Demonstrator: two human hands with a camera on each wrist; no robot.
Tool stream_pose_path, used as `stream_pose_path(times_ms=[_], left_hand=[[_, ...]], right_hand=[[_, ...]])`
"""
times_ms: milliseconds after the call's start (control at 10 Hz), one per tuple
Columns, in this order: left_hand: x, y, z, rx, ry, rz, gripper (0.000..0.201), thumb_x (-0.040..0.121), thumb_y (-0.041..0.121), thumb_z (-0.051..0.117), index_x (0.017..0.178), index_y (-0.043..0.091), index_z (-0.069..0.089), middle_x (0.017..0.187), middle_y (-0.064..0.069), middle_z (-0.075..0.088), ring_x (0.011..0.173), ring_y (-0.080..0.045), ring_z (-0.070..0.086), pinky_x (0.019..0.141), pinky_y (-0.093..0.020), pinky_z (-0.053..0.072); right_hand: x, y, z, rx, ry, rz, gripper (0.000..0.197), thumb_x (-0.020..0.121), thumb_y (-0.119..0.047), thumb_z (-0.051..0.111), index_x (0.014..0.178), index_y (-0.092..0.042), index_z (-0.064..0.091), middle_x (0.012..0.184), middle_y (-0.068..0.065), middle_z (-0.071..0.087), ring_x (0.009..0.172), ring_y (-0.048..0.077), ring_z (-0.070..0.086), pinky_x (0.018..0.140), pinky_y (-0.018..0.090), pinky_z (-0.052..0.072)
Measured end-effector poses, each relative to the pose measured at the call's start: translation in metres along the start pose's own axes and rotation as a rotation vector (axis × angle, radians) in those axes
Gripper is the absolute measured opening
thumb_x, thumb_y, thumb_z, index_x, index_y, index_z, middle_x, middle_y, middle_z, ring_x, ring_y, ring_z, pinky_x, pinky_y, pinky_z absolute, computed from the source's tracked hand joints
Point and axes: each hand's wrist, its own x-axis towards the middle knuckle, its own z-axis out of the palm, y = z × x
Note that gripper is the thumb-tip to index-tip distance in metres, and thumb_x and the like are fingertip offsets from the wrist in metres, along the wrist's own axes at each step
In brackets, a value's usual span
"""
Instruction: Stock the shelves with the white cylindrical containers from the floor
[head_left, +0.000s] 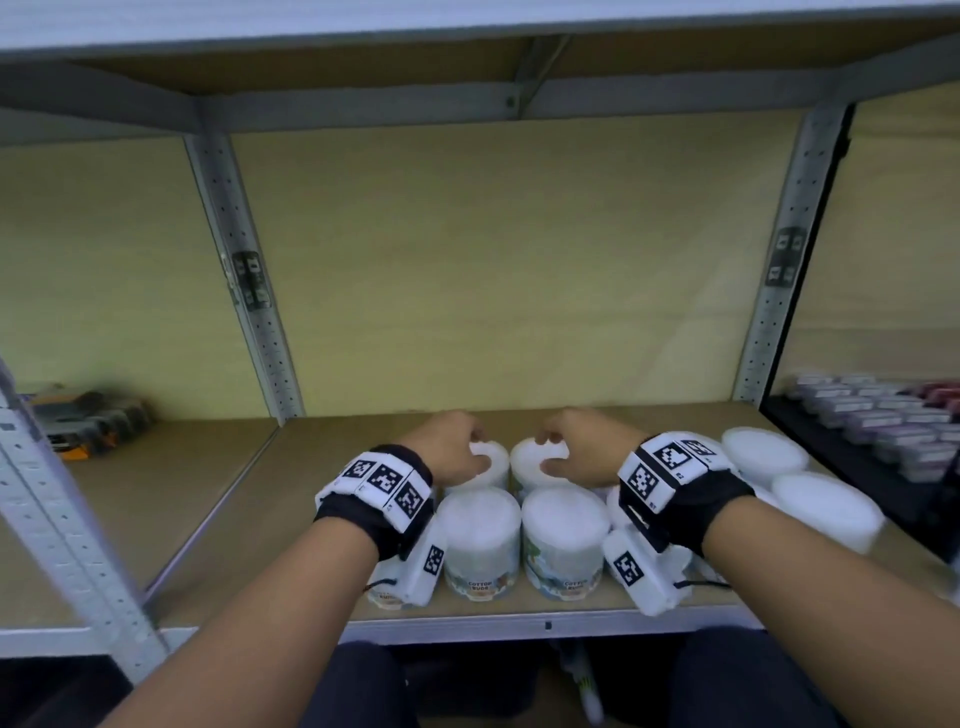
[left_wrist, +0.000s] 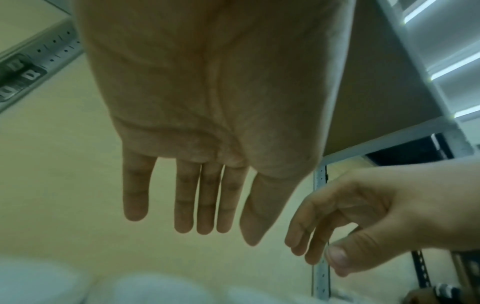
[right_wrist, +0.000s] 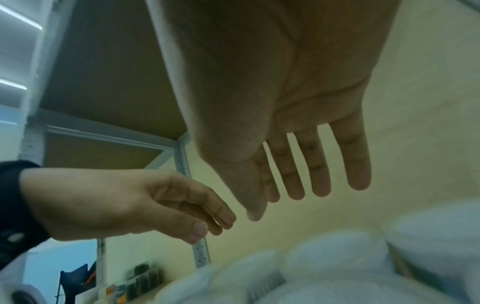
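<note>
Several white cylindrical containers with colourful "cotton buds" labels stand in rows on the brown shelf board (head_left: 291, 509). Two of them (head_left: 480, 540) (head_left: 565, 540) are at the front, and two more (head_left: 763, 451) (head_left: 826, 512) stand to the right. My left hand (head_left: 470, 441) hovers over a back-row container (head_left: 491, 465). My right hand (head_left: 550, 441) hovers over the neighbouring one (head_left: 527, 460). In the wrist views the left hand (left_wrist: 197, 205) and right hand (right_wrist: 298, 174) have straight, spread fingers holding nothing, above blurred white lids (right_wrist: 337, 253).
Grey perforated uprights (head_left: 249, 291) (head_left: 784, 270) frame the bay, and an upper shelf (head_left: 467, 88) hangs overhead. Dark and orange packs (head_left: 88, 415) lie in the left bay. Rows of small purple boxes (head_left: 883, 415) fill the right bay. Bare board lies left of the containers.
</note>
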Motion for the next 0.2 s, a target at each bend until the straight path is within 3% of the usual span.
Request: stream_pose_path(times_ms=[100,200], left_hand=[[-0.024,0.013,0.002,-0.079,0.095,0.047,0.042,0.090,0.029,0.057,0.129,0.015,0.054,0.133,-0.002,0.056,0.120,-0.017,0.053,0.095,-0.023,0.040],[-0.069,0.020,0.014,-0.194,0.240,0.125,0.033,0.090,0.031,0.058,0.122,0.023,0.058,0.121,0.008,0.059,0.111,-0.007,0.054,0.086,-0.015,0.038]], right_hand=[[-0.030,0.001,-0.011,0.033,0.048,-0.033,0.040,0.089,-0.037,0.058,0.124,-0.018,0.058,0.126,0.003,0.059,0.107,0.020,0.061,0.092,0.035,0.051],[-0.074,-0.004,-0.029,0.091,0.169,-0.109,0.033,0.090,-0.038,0.057,0.120,-0.024,0.061,0.119,-0.006,0.062,0.102,0.011,0.060,0.089,0.028,0.051]])
